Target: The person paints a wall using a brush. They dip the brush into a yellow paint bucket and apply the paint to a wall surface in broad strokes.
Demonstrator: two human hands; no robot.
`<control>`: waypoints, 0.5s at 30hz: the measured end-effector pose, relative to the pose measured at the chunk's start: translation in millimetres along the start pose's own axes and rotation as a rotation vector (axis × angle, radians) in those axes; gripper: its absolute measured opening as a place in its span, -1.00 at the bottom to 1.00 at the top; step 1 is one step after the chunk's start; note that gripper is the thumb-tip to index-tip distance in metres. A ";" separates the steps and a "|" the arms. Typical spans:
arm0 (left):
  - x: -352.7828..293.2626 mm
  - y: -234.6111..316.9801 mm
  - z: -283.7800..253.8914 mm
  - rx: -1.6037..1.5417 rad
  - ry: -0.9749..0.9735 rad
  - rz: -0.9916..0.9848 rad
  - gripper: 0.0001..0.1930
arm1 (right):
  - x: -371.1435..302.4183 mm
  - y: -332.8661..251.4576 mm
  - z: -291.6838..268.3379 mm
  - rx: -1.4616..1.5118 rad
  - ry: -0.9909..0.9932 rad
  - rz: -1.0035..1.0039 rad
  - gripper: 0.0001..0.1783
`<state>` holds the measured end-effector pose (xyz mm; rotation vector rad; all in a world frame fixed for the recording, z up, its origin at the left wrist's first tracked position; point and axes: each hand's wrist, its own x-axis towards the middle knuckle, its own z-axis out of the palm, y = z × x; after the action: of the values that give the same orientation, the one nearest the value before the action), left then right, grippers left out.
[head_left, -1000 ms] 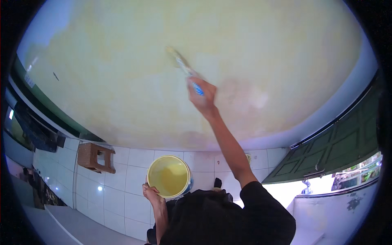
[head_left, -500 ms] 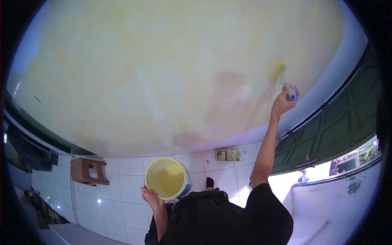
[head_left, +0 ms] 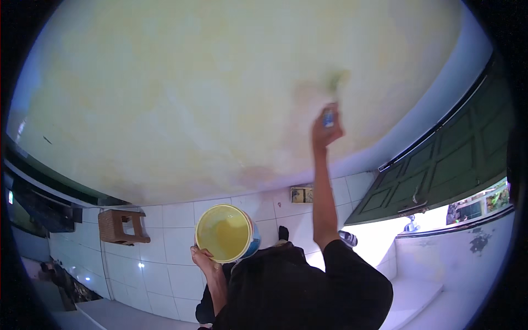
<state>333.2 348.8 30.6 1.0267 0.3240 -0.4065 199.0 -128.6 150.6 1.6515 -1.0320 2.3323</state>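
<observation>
My right hand (head_left: 326, 131) is raised to the pale yellow wall (head_left: 187, 93), its fingers wrapped around the handle of a paintbrush (head_left: 329, 117). The handle's end is blue. Motion blurs the bristles, which touch or nearly touch the wall. Low on the left, my left hand (head_left: 204, 258) grips the rim of a round bucket (head_left: 254, 240) held against my body. Yellow paint (head_left: 228, 234) lies inside the bucket, which is tilted a little. The fingers beneath the rim are partly hidden. Uneven yellow patches cover the wall.
On the white tiled floor (head_left: 179, 242), a brown plastic stool (head_left: 121, 226) stands to the left. A small yellowish box-like thing (head_left: 299, 194) sits at the wall's foot, partly behind my right arm. A dark green panelled door (head_left: 440, 159) stands at the right, beside a bright doorway.
My right hand has swept the paintbrush left and slightly up across the wall. The bucket stays in my left hand, tipped slightly more. My view has shifted slightly.
</observation>
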 end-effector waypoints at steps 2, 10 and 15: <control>-2.6 4.5 -7.0 -0.015 0.012 0.019 -0.76 | -45.2 -86.5 7.7 0.125 -0.137 -0.030 -0.81; 7.7 22.6 -54.6 -0.071 0.046 0.117 -0.75 | -148.0 -276.9 67.7 0.531 -0.420 -0.117 -0.60; 9.6 41.2 -66.5 -0.058 0.137 0.144 -0.75 | -202.5 -336.5 98.2 0.853 -0.880 0.029 -0.62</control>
<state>356.4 424.0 25.5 1.0164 0.3801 -0.1965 509.9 130.7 148.9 3.1253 0.0032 2.1711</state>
